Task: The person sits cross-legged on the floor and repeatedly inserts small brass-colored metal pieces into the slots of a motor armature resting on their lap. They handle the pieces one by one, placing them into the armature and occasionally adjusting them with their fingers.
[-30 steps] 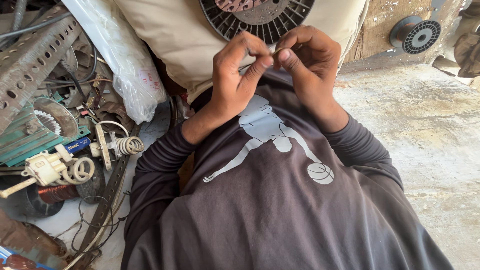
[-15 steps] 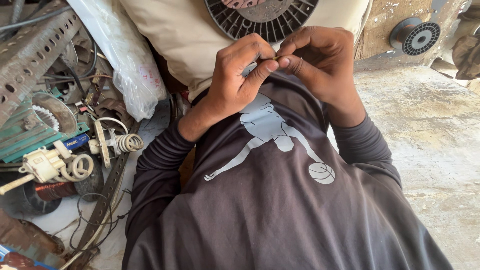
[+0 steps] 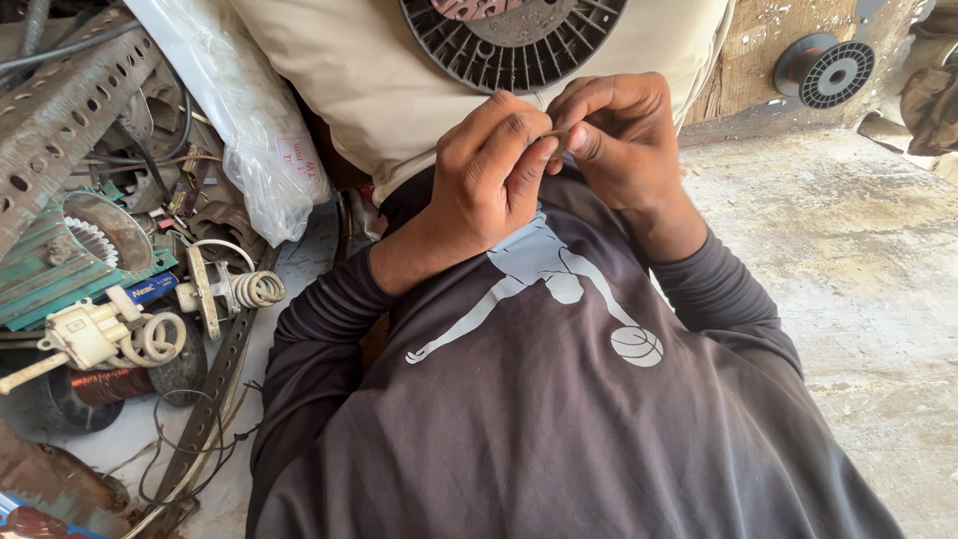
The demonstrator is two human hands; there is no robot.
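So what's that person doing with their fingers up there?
A person in a dark long-sleeved shirt holds both hands up close together. The left hand and the right hand pinch a tiny thin piece between their fingertips; it is too small to tell what it is. Just beyond the hands sits a round black ribbed disc. Off to the left lies a heap of metal scrap with a coiled white cord and a perforated metal bar.
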